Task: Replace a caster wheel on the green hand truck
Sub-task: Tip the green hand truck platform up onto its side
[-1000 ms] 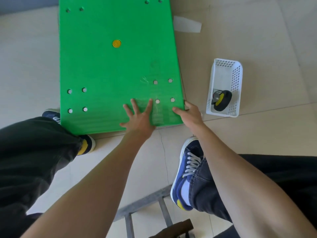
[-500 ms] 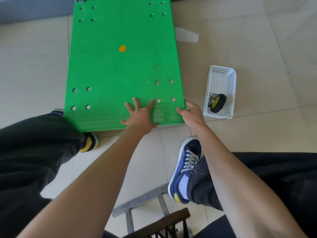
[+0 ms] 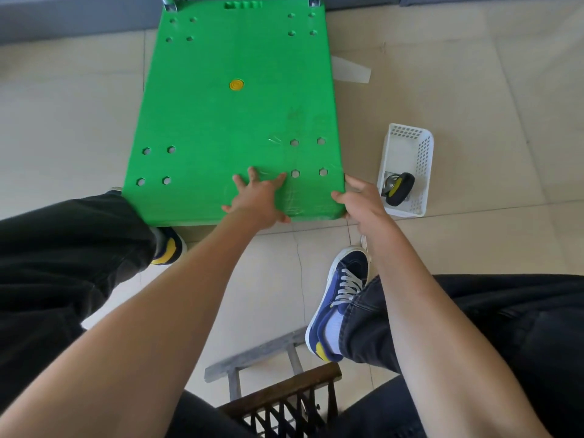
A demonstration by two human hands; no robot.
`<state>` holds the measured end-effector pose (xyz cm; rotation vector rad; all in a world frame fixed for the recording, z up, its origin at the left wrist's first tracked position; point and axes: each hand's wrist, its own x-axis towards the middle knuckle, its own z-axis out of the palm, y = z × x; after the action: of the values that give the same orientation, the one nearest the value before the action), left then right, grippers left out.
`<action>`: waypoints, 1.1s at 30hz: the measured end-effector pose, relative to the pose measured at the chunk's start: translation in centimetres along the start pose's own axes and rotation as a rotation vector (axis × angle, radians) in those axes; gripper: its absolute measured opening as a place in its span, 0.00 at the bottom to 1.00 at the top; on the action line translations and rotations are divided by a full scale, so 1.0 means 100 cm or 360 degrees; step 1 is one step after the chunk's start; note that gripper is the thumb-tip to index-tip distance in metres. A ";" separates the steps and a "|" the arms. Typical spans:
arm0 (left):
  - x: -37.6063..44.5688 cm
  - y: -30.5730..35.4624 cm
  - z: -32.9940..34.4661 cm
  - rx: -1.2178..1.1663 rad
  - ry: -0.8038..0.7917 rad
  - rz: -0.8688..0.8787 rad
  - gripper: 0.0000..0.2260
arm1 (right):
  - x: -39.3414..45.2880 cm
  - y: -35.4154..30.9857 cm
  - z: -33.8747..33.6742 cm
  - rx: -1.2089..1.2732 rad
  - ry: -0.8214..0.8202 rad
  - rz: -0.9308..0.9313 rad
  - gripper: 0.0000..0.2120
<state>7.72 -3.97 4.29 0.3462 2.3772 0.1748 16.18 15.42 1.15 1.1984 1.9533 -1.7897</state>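
The green hand truck (image 3: 234, 121) lies flat on the tiled floor, deck up, with groups of bolt holes near each corner and a yellow cap in the middle. My left hand (image 3: 257, 197) rests flat on the deck near its front edge, fingers spread. My right hand (image 3: 360, 200) grips the deck's front right corner, thumb on top and fingers round the side edge. A black caster wheel (image 3: 399, 188) with a yellow hub and metal bracket lies in a white plastic basket (image 3: 407, 147) to the right of the truck.
My legs in dark trousers and blue shoes (image 3: 341, 298) flank the front of the truck. A wooden stool (image 3: 278, 390) is beneath me. A white scrap (image 3: 350, 71) lies on the floor right of the deck. A grey wall base runs along the far side.
The view has pulled back and up, so the far end of the deck and its metal handle posts now show. Both hands keep their places on the front edge.
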 end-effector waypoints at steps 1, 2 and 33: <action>0.000 -0.003 0.000 0.0002 0.0003 0.0008 0.47 | -0.002 0.000 0.000 0.0021 -0.0005 0.0002 0.29; 0.001 -0.005 0.000 0.0009 0.0012 0.0020 0.47 | -0.004 -0.001 0.000 0.0030 -0.0004 -0.0001 0.30; -0.017 -0.008 0.000 -0.0499 0.0132 0.0332 0.47 | -0.057 -0.051 -0.039 0.0058 0.0121 -0.0226 0.27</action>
<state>8.76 -5.27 5.20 0.4412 2.3428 0.6620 17.62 17.09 9.47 1.1825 2.1055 -1.8815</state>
